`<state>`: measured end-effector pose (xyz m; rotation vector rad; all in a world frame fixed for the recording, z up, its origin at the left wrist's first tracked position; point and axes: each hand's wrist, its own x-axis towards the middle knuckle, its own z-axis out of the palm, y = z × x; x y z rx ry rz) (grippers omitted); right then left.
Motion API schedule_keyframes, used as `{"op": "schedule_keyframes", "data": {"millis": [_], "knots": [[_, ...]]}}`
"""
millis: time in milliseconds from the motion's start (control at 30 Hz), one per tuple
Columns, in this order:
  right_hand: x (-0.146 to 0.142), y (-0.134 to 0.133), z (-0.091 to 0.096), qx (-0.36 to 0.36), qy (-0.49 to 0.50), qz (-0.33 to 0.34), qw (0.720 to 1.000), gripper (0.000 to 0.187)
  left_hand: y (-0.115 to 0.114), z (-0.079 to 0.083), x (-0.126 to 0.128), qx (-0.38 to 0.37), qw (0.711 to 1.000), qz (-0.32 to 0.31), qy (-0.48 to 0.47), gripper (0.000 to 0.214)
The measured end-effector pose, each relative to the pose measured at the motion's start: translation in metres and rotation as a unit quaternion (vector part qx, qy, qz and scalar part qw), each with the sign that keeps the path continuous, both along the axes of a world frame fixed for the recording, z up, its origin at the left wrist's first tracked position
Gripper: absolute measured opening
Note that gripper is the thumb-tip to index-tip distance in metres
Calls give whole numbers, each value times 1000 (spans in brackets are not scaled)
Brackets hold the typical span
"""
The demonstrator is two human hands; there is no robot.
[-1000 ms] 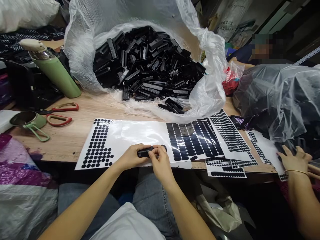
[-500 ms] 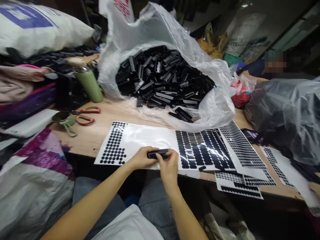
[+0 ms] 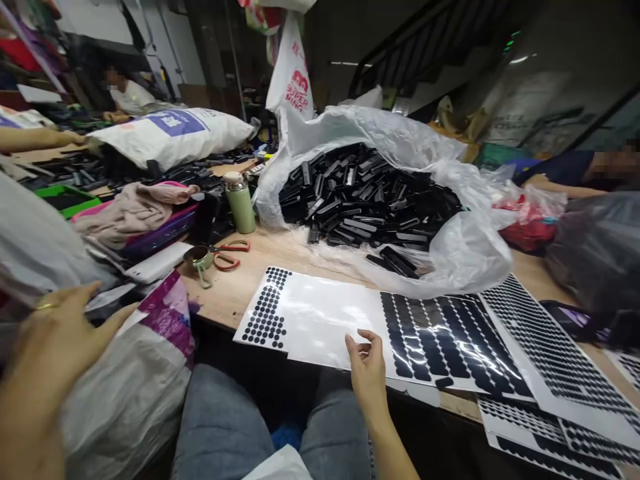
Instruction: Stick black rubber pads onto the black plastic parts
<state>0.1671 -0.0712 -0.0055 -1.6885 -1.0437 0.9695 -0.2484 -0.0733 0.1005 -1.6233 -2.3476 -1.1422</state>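
Over the glossy sheet, right hand curls, fingertips parted; left of it, left hand spreads beside a crinkly sack!

The person has one left hand and one right hand. The bench carries one thermos flask, one cup, one pair of scissors, one loose oblong sticker, at least five sticker sheets, and black plastic parts too jumbled to count.

Green thermos on a wooden counter, red-handled scissors near a green cup, beige cloth atop a purple container, stuffed white sack behind
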Motion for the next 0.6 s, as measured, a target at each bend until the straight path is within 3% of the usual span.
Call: {"op": "schedule_keyframes", "data": {"millis": [67,167,233,300,367,433,500,600], "knots": [[2,2,1,-2,3,-2,1000,43,46,-7,61,-18,997,-42,58,45],[10,0,3,-11,1,-4,1000,42,138,-20,168,-110,976,-189,2,52],[19,-3,2,-16,-9,-10,1000,41,203,-32,223,-172,969,-171,-53,56],[28,-8,-1,-18,-21,-24,999,39,261,-44,256,-181,971,-135,-77,55],[36,-12,-3,-10,-34,-44,998,36,305,-56,271,-187,972,-103,-99,56],[41,-14,-2,2,-44,-47,998,32,331,-67,274,-200,968,-90,-120,55],[41,-11,4,5,-54,-24,998,28,344,-76,269,-209,964,-94,-136,49],[24,5,17,13,-68,58,996,21,343,-83,252,-195,961,-121,-155,37]]}}
